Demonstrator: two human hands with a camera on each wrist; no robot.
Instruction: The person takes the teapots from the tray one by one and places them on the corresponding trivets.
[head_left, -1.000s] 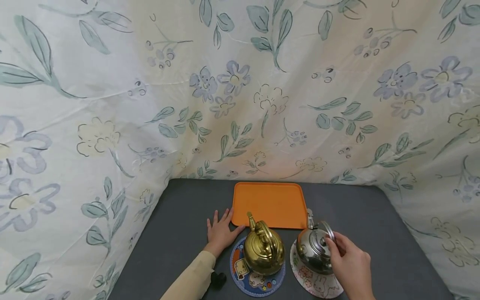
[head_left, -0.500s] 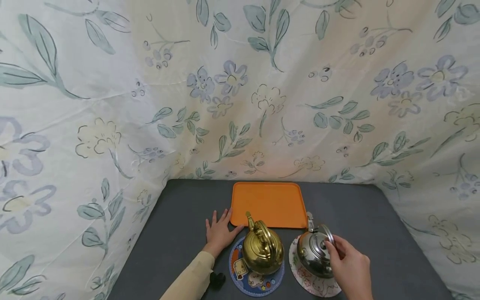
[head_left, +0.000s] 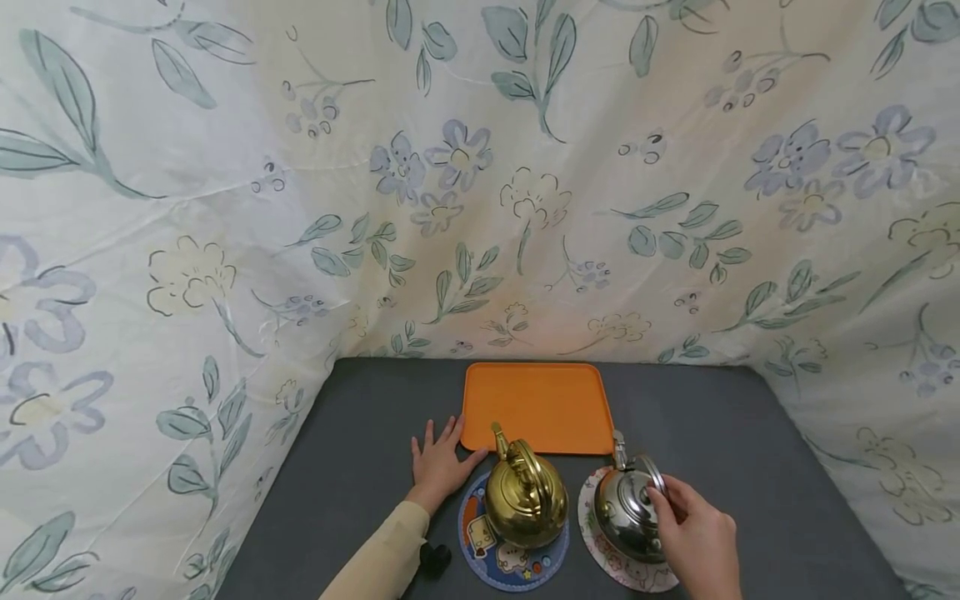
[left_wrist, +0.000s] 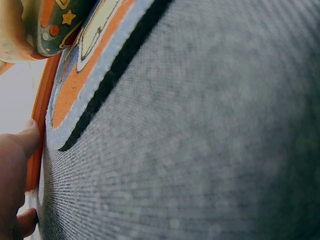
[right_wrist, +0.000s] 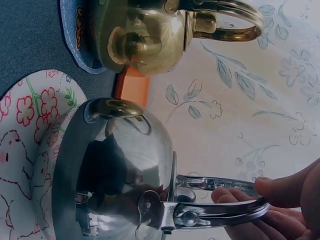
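Note:
My right hand grips the arched handle of a silver kettle, thumb and fingers around the metal in the right wrist view. That kettle stands over a round white-and-pink mat printed with flowers and a rabbit, its base close to the mat, its spout pointing at the tray. With fingers spread, my left hand rests at the near left corner of an orange tray. Between the hands a gold kettle sits on a blue cartoon mat.
A small black object lies by the left sleeve. The dark grey table is enclosed on the back and sides by a floral cloth. The gold kettle stands just left of the silver one.
The silver kettle has moved slightly toward me with my right hand, covering more of the near part of its mat. My left hand and the gold kettle have stayed put.

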